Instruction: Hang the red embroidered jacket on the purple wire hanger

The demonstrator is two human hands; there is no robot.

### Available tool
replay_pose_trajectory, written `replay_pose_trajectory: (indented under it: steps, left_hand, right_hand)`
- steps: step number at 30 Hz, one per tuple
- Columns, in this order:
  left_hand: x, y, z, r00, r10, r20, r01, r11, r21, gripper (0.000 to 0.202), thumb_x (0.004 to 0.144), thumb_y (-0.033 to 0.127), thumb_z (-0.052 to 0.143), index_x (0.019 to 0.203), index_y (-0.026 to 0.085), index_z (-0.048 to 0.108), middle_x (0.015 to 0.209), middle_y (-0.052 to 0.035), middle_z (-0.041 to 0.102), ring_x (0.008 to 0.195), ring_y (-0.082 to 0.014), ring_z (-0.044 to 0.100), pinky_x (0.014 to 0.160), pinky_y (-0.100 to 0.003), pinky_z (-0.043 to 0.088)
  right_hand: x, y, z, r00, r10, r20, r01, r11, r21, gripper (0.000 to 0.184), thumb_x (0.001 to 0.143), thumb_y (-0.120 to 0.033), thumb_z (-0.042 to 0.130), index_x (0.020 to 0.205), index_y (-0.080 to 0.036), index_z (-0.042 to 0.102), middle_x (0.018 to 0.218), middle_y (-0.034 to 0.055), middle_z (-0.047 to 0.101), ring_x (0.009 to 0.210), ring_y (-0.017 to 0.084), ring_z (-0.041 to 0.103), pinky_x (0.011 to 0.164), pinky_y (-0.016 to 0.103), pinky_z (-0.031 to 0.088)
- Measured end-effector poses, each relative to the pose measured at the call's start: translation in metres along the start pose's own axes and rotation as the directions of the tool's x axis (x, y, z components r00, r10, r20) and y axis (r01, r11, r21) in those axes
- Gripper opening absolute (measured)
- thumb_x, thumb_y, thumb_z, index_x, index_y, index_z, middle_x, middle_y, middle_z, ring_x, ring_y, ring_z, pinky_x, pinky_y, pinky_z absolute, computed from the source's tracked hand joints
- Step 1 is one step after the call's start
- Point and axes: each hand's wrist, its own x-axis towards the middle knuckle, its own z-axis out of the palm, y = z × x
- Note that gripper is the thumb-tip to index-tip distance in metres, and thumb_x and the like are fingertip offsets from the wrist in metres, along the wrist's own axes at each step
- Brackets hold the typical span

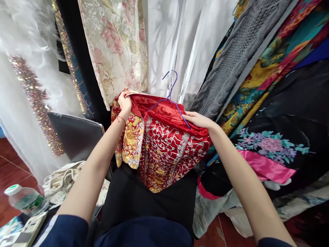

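A red garment (pixel 164 151) with gold and silver embroidery hangs in front of me, its red lining showing at the top. A purple wire hanger (pixel 171 92) sits inside its neck, hook pointing up. My left hand (pixel 125 103) grips the garment's upper left edge. My right hand (pixel 197 119) rests on the upper right edge, fingers pressing the fabric over the hanger's arm.
Hanging clothes surround me: a cream floral piece (pixel 115 44), white sheer fabric (pixel 25 68), a grey knit (pixel 231 58), a colourful floral print (pixel 277 55), and a black floral robe with pink trim (pixel 272 154). A dark chair (pixel 77 137), a cloth bag (pixel 61 181) and a water bottle (pixel 25 200) sit lower left.
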Motion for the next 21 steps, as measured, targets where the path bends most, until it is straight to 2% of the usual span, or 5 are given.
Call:
replay_pose_trajectory:
  steps: [3, 6, 9, 13, 21]
  left_hand:
    - [0.003, -0.006, 0.007, 0.987, 0.161, -0.014, -0.158, 0.979, 0.127, 0.028, 0.081, 0.010, 0.044, 0.103, 0.011, 0.062, 0.116, -0.0145, 0.065, 0.111, -0.0241, 0.058, 0.105, -0.033, 0.042]
    - [-0.004, -0.024, 0.000, 0.937, 0.252, 0.242, -0.334, 0.848, 0.412, 0.034, 0.081, 0.012, 0.050, 0.113, 0.008, 0.060, 0.134, -0.0211, 0.056, 0.128, -0.0308, 0.050, 0.113, -0.041, 0.036]
    - [-0.010, -0.039, -0.009, 0.895, 0.120, 0.429, -0.384, 0.696, 0.607, 0.035, 0.086, 0.020, 0.050, 0.117, 0.009, 0.061, 0.130, -0.0225, 0.060, 0.126, -0.0346, 0.054, 0.105, -0.043, 0.043]
    - [-0.011, -0.044, -0.017, 0.864, 0.045, 0.501, -0.391, 0.686, 0.613, 0.031, 0.088, 0.035, 0.050, 0.102, 0.015, 0.070, 0.102, -0.0157, 0.073, 0.099, -0.0310, 0.068, 0.086, -0.035, 0.050]
    - [-0.003, -0.022, -0.036, 0.927, 0.204, 0.314, -0.374, 0.547, 0.749, 0.037, 0.092, 0.040, 0.046, 0.116, 0.017, 0.062, 0.106, -0.0177, 0.072, 0.103, -0.0330, 0.067, 0.084, -0.037, 0.044]
  right_hand:
    - [-0.007, 0.004, 0.002, 0.999, 0.049, -0.012, -0.049, 0.999, 0.010, 0.048, 0.073, -0.059, 0.074, 0.105, -0.024, 0.076, 0.101, -0.0002, 0.079, 0.094, 0.021, 0.071, 0.103, 0.040, 0.052]
    - [-0.010, 0.010, 0.003, 0.997, 0.072, -0.030, -0.073, 0.997, -0.034, 0.050, 0.071, -0.060, 0.076, 0.102, -0.022, 0.078, 0.096, 0.0004, 0.079, 0.093, 0.023, 0.071, 0.103, 0.040, 0.051]
    - [-0.009, 0.014, 0.003, 0.994, 0.105, -0.009, -0.105, 0.994, -0.041, 0.049, 0.068, -0.061, 0.078, 0.098, -0.022, 0.079, 0.091, 0.0007, 0.079, 0.088, 0.024, 0.070, 0.096, 0.039, 0.054]
    - [-0.008, 0.018, 0.001, 0.981, 0.171, -0.096, -0.173, 0.985, -0.021, 0.041, 0.066, -0.057, 0.080, 0.087, -0.022, 0.078, 0.079, -0.0002, 0.076, 0.075, 0.020, 0.067, 0.080, 0.033, 0.055]
    - [-0.011, 0.023, -0.006, 0.881, -0.020, -0.473, -0.031, 0.995, -0.098, 0.037, 0.068, -0.056, 0.074, 0.073, -0.020, 0.069, 0.062, -0.0019, 0.064, 0.059, 0.015, 0.054, 0.055, 0.026, 0.041]
